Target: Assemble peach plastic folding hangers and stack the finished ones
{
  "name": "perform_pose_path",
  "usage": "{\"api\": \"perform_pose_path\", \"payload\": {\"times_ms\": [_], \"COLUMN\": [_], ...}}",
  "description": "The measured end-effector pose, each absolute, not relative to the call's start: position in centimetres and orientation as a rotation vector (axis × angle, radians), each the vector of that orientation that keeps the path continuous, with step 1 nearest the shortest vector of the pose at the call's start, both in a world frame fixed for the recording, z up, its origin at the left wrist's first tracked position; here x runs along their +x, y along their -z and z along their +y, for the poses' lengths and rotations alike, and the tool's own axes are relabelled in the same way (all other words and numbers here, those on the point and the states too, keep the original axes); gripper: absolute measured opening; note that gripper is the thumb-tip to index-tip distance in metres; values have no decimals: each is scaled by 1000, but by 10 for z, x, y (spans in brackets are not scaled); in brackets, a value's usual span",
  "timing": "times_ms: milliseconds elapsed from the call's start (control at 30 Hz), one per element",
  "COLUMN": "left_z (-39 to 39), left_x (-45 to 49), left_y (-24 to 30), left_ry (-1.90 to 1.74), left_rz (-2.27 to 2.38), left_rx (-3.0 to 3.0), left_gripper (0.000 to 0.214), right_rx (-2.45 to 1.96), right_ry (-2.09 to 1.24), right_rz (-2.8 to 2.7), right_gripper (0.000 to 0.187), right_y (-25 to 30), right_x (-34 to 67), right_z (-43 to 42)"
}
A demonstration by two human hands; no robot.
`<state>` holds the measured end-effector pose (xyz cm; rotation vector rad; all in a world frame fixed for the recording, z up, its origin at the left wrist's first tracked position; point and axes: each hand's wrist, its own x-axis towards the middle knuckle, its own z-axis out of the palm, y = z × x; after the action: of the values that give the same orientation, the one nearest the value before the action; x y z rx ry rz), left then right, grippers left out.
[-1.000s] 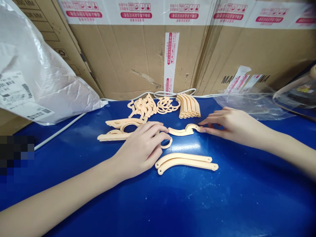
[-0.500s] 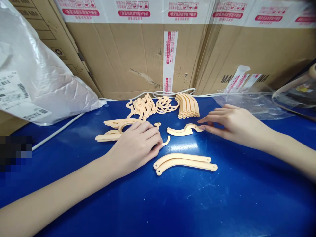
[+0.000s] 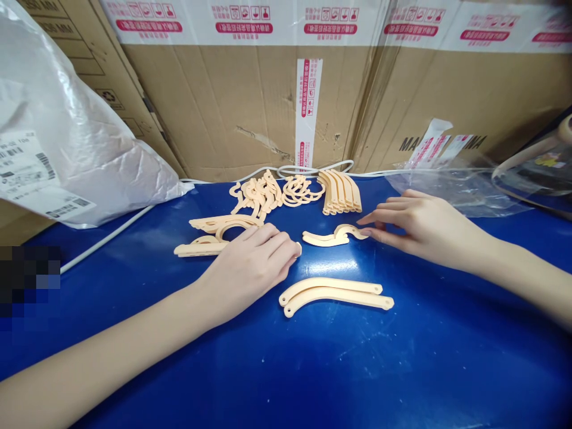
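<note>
My left hand (image 3: pixel 252 265) is closed, its fingertips pinched on a small cream plastic hook, of which only a tip (image 3: pixel 298 249) shows past the fingers. Beside and behind that hand lie folded cream hanger pieces (image 3: pixel 201 248), partly covered by it. On the right, the thumb and index finger of my right hand (image 3: pixel 415 226) pinch the end of a curved cream hanger piece (image 3: pixel 351 231), which rests on the table against a shorter arm (image 3: pixel 319 239). In front of both hands, two long curved hanger arms (image 3: pixel 337 292) lie side by side.
On the blue table (image 3: pixel 339 369), loose hooks (image 3: pixel 263 193), curved rings (image 3: pixel 301 190) and stacked arms (image 3: pixel 342 190) lie at the back. Behind are cardboard boxes (image 3: pixel 223 107) and a white cable (image 3: pixel 317 170). A silvery bag (image 3: pixel 89 137) stands left; clear plastic (image 3: pixel 473 193) lies right.
The hook in my left hand has turned, so its curved tail and flat end no longer show beyond the fingers. My right hand stays at the curved piece, almost unmoved.
</note>
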<state>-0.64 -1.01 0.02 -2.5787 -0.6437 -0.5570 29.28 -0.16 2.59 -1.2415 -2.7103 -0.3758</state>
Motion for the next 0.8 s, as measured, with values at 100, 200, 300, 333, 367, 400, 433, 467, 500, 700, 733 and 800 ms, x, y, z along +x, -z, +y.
{"api": "perform_pose_path", "payload": {"times_ms": [100, 200, 300, 333, 367, 400, 433, 467, 500, 700, 733, 800], "left_z": [-10, -11, -12, -13, -13, -14, -14, -16, -17, -34, -37, -42], "left_x": [-8, -9, -11, -12, -12, -12, -12, -11, -11, -2, -1, 1], "left_y": [0, 0, 0, -1, -1, -1, -1, -2, -1, 1, 1, 0], "left_ry": [580, 624, 697, 726, 749, 764, 771, 776, 788, 881, 873, 816], "left_rz": [-627, -613, -582, -562, -537, -511, -483, -456, -426, -202, -159, -68], "left_rx": [-2604, -2635, -2653, -2648, -2644, -2645, -2654, -2666, -2675, -2687, -2691, -2681], "left_gripper": [22, 22, 17, 16, 16, 17, 17, 18, 19, 20, 19, 18], "right_rx": [-1218, -1187, -1156, -1139, -1118, -1088, -1049, -1003, -945, -663, -645, -629], "right_ry": [377, 393, 413, 419, 425, 431, 437, 448, 469, 704, 723, 729], "right_rz": [-2699, -2685, -2676, -2665, -2645, -2618, -2588, -2555, -2533, -2529, -2536, -2544], "right_gripper": [34, 32, 30, 29, 28, 26, 25, 26, 28, 41, 41, 40], "right_y": [-25, -26, -26, -26, -25, -24, -23, -22, -21, -16, -16, -16], "right_x": [293, 292, 291, 290, 288, 286, 284, 280, 277, 256, 254, 251], "right_z": [-2, -2, -3, -4, -5, -7, -10, -13, -16, -41, -44, -47]}}
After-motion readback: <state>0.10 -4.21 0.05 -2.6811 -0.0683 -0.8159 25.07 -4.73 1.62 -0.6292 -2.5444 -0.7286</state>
